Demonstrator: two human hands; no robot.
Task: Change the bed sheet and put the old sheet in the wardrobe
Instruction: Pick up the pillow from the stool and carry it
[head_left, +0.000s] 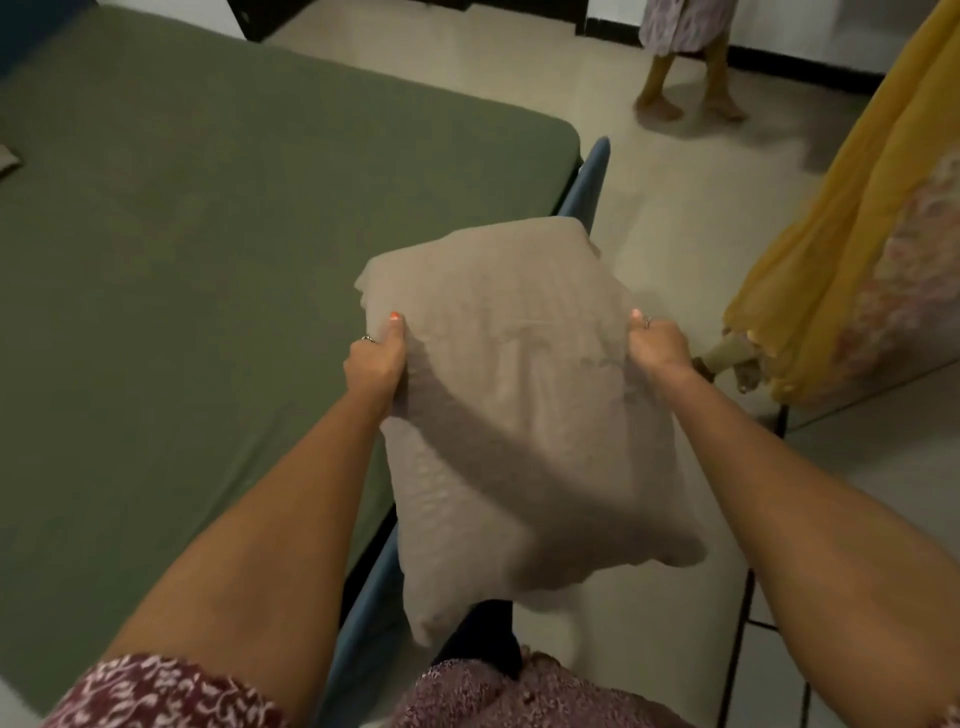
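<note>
Now at bed's right side, near foot corner. Folded beige sheet (519, 415) held up in air between both hands (375, 358), clear of mattress, hanging over gap between bed edge and floor (675, 218). Long axis running away from body toward foot of bed, near end drooping toward knees, far end raised. Roughly centred between arms; neither hand clearly nearer, both at about same reach, at the far half of bundle's two long edges.

Left hand (375, 358): closed on left edge, thumb on top pressing cloth, fingers tucked under and hidden. Right hand (657, 340): closed on right edge, thumb up, fingers curled round fold, ring showing. Grip firm by look of it; cloth taut across top between the two, slack below.

Bed (182, 234) lying to left and ahead, covered in smooth green sheet (260, 156), already fitted to corner. Blue bed frame (597, 171) showing along the side. Judged: green is fresh layer, beige bundle the old one, so carrying to wardrobe left. Wardrobe not identifiable from this view; dark furniture (270, 21) at top edge, uncertain.

Also noted: yellow cloth (831, 234) draped at right; second person's feet (685, 106) far across floor.
</note>
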